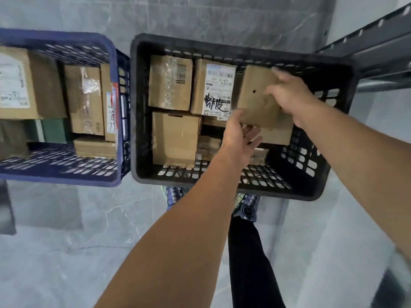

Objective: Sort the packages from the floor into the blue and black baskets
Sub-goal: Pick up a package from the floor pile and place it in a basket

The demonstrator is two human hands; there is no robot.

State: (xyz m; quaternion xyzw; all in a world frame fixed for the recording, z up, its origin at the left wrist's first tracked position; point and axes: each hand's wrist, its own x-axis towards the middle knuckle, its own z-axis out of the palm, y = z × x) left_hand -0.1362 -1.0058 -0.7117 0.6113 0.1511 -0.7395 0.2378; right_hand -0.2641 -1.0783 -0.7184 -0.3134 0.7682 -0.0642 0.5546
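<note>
A plain brown cardboard package [255,96] with a small dark hole is held over the right side of the black basket [138,107]. My left hand [240,134] grips its near lower edge, thumb on top and fingers underneath. My right hand [289,94] holds its far right side with the fingers spread over the top. Several cardboard boxes lie in the black basket, one with a white shipping label [219,92]. The blue basket [113,63] stands to the left and holds several boxes too.
Both baskets stand on a grey marble-look floor [89,241]. A grey metal shelf frame [378,45] runs along the upper right. My shoes [246,207] and a dark trouser leg show below the black basket.
</note>
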